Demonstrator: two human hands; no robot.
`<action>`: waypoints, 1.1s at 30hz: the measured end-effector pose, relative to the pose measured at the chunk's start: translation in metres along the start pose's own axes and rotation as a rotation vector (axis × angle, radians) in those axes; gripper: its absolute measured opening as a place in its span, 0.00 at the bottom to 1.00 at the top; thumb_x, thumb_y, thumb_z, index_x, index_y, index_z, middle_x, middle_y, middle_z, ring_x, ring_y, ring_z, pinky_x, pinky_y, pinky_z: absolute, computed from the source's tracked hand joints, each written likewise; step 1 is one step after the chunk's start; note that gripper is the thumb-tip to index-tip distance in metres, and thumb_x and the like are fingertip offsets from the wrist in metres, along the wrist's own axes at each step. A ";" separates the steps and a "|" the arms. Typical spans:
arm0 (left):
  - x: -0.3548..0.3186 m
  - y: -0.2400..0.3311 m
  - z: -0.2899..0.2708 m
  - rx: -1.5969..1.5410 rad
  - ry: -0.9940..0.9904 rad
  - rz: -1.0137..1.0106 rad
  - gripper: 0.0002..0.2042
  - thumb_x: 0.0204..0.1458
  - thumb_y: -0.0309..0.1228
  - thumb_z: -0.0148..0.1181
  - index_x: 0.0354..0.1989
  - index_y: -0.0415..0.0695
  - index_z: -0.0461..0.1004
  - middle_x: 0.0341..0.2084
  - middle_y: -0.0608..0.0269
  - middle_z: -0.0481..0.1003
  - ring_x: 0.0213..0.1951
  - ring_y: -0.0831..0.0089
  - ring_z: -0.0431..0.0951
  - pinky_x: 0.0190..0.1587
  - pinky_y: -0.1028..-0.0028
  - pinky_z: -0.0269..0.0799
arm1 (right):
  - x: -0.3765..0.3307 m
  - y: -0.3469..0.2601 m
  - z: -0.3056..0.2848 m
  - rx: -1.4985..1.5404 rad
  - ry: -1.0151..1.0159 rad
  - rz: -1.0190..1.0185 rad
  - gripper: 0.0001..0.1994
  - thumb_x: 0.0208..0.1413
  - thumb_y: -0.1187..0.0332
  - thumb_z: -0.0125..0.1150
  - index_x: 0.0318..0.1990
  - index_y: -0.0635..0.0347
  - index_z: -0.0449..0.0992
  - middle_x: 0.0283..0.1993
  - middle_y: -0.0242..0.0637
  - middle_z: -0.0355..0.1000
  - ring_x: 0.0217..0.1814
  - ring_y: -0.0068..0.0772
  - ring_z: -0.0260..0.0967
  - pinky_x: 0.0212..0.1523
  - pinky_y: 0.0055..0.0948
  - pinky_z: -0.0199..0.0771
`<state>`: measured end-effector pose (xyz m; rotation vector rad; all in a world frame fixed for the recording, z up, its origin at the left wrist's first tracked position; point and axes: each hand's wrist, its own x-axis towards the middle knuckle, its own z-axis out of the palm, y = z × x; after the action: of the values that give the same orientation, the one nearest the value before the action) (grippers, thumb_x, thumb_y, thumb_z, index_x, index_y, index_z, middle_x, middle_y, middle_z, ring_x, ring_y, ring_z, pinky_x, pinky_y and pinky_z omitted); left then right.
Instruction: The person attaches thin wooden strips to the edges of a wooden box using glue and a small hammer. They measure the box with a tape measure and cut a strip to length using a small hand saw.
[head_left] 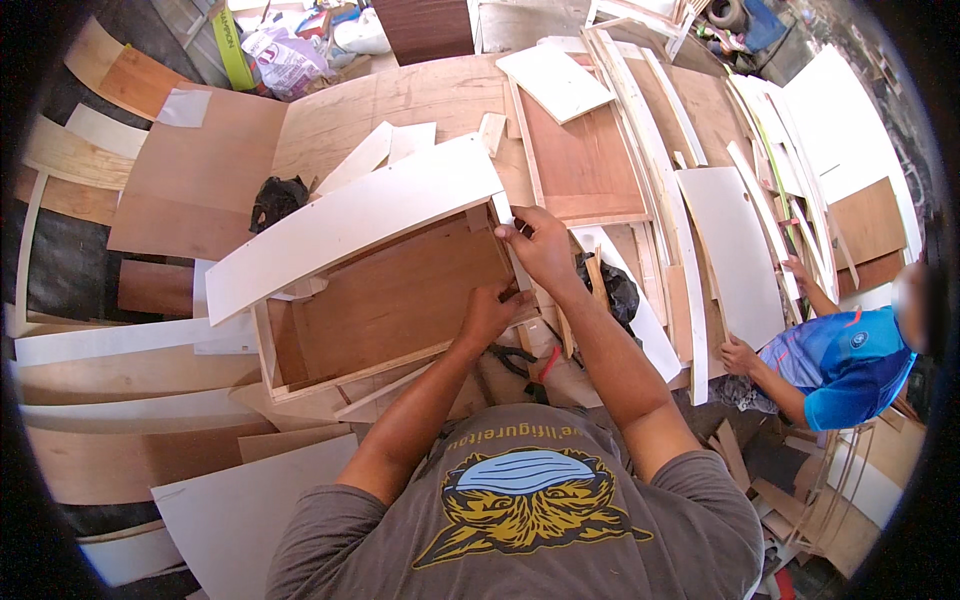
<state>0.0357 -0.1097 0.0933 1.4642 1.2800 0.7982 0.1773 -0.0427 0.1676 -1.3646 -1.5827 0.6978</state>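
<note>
An open plywood box (390,305) with white-faced sides lies on a bench in front of me. A long white board (350,225) rests slanted across its top. My right hand (540,245) pinches the narrow white end panel (512,240) at the box's right side. My left hand (490,310) presses against the lower right corner of the box, just below the right hand. Pliers with red handles (535,365) lie under my forearms.
Plywood sheets and white offcuts (720,240) cover the bench and floor all around. A black bag (277,197) sits beyond the box. A second person in a blue shirt (840,365) crouches at the right, hands on the boards. More panels lie at the lower left.
</note>
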 end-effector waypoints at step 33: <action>0.008 -0.003 0.001 -0.007 0.116 0.022 0.16 0.58 0.35 0.66 0.45 0.33 0.80 0.31 0.52 0.83 0.34 0.75 0.82 0.39 0.70 0.76 | -0.012 0.008 -0.007 0.098 -0.094 0.170 0.23 0.54 0.57 0.72 0.49 0.66 0.80 0.41 0.48 0.80 0.40 0.40 0.78 0.44 0.36 0.77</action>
<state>0.0375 -0.1028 0.0895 1.4460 1.3477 0.9133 0.1865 -0.0531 0.1604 -1.4222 -1.4961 0.9428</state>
